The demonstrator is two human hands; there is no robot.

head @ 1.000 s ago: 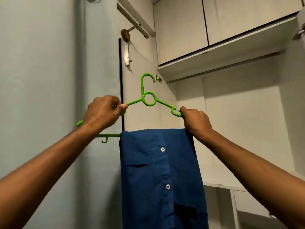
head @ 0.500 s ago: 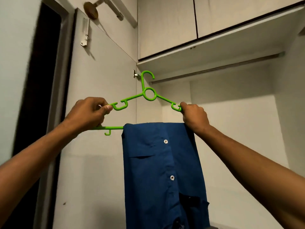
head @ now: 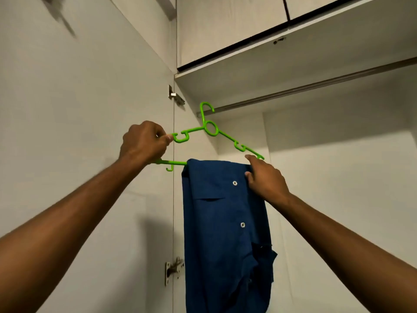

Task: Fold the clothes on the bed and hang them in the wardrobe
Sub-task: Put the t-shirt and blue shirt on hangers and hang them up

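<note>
A green plastic hanger (head: 211, 129) is held up inside the open wardrobe. A folded blue button shirt (head: 223, 222) hangs over its bottom bar. My left hand (head: 144, 143) grips the hanger's left end, thumb and fingers curled round it. At the right end my right hand (head: 265, 177) holds the bar and the shirt's top edge together. The hanger's hook sits just at the left end of the metal hanging rail (head: 316, 86); whether it rests on the rail is unclear.
The open wardrobe door (head: 90, 132) stands to the left, with hinges (head: 173, 268) along its edge. A shelf underside (head: 293, 53) and upper cabinet doors lie above the rail. The wardrobe's pale back wall (head: 338, 199) fills the right.
My view has swung right and closer into the wardrobe. The hanger with the shirt has risen toward the rail. My right hand has slid down from the hanger's arm to the bar and shirt.
</note>
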